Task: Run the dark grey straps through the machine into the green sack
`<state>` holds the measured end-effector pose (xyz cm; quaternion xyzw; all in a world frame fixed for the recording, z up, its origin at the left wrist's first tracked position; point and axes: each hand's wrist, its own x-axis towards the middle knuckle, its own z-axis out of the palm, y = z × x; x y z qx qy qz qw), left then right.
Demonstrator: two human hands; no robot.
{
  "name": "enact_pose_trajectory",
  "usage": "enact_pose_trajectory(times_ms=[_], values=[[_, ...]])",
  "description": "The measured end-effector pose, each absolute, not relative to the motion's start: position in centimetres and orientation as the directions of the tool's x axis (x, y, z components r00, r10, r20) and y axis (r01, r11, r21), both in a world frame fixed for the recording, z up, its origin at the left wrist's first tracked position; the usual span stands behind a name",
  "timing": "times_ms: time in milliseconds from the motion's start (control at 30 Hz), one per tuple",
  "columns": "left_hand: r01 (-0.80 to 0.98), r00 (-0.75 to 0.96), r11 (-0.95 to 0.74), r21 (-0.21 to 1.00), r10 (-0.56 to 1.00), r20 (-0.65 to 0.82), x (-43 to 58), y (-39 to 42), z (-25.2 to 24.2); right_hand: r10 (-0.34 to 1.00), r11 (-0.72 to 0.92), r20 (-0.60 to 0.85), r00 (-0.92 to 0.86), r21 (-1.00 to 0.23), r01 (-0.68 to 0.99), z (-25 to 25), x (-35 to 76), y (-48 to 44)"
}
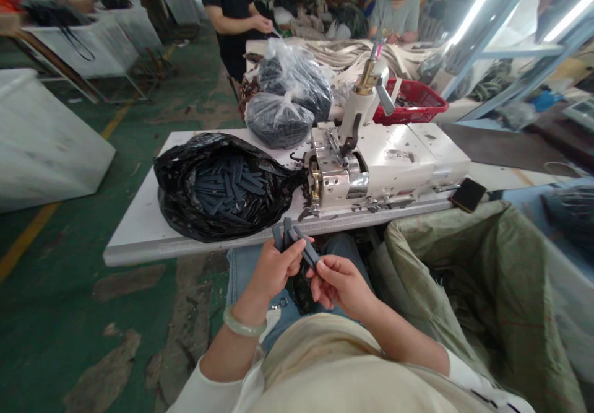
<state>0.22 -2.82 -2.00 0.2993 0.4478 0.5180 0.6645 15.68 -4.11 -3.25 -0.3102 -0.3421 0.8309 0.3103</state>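
Over my lap, just in front of the table edge, my left hand (278,267) is closed around several short dark grey-blue strips (288,232) that stick up past the fingers. My right hand (341,286) pinches the lower end of one strip (310,253), whose upper part lies under my left thumb. Beyond my hands, a black plastic bag (174,199) lies open on the table (139,233), with a heap of similar strips (227,184) inside. A cream machine (390,159) with a metal head stands to the right of the bag.
Clear plastic bags (283,119) of dark pieces and a red basket (415,100) are behind the machine. A phone-like dark object (468,195) lies at the table's right edge. A large green sack (417,246) stands open at my right. Two people work across the table.
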Motion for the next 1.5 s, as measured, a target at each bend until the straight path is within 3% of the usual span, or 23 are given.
enact_pose_trajectory(times_ms=[200,333,433,567,667,833,900,1067,1167,1267,1333,1400,1500], values=[[-0.421,-0.026,0.329,0.846,0.927,-0.373,0.1,-2.0,-1.2,0.535,-0.741,-0.327,-0.779,-0.625,-0.246,-3.1,17.1,-2.8],[-0.410,-0.010,0.359,0.838,0.917,-0.398,-0.3,-1.8,-0.8,0.508,-0.766,-0.351,-0.786,-0.602,-0.226,-2.9,17.7,-1.4],[-0.398,0.003,0.385,0.833,0.908,-0.418,-0.3,-1.7,-0.6,0.578,-0.705,-0.341,-0.741,-0.667,-0.243,-2.8,17.4,-0.7],[-0.364,0.039,0.432,0.825,0.892,-0.450,0.1,-1.6,-0.6,0.767,-0.423,-0.232,-0.598,-0.884,-0.199,-2.9,16.2,-0.1],[-0.374,0.045,0.432,0.821,0.893,-0.449,-0.1,-1.5,-0.7,0.792,-0.388,-0.223,-0.569,-0.902,-0.187,-3.4,15.7,0.4],[-0.435,0.025,0.390,0.811,0.906,-0.422,-1.5,-1.3,-0.4,0.705,-0.624,-0.293,-0.645,-0.689,-0.369,-4.2,16.6,0.9],[-0.453,0.010,0.386,0.803,0.904,-0.428,-2.0,-1.2,-0.2,0.681,-0.674,-0.235,-0.694,-0.572,-0.468,-4.0,17.1,0.9],[-0.473,0.021,0.410,0.780,0.890,-0.455,-2.2,-1.2,-0.3,0.648,-0.760,-0.062,-0.759,-0.127,-0.638,-3.0,17.7,0.4],[-0.475,0.028,0.425,0.771,0.882,-0.470,-2.1,-1.0,-0.5,0.659,-0.752,-0.067,-0.749,-0.063,-0.656,-2.8,17.7,0.1],[-0.473,0.032,0.439,0.764,0.875,-0.483,-2.1,-0.9,-0.7,0.682,-0.731,-0.083,-0.726,-0.090,-0.676,-3.1,17.7,0.2],[-0.470,0.038,0.448,0.761,0.871,-0.490,-2.1,-0.8,-0.8,0.702,-0.708,-0.085,-0.707,-0.184,-0.681,-3.3,17.9,0.7],[-0.470,0.040,0.458,0.755,0.865,-0.499,-2.2,-0.8,-0.9,0.723,-0.663,-0.099,-0.684,-0.380,-0.645,-3.2,18.3,1.7],[-0.476,0.038,0.466,0.745,0.858,-0.513,-2.3,-0.6,-1.2,0.826,-0.465,-0.149,-0.543,-0.726,-0.507,-2.7,19.2,4.5]])
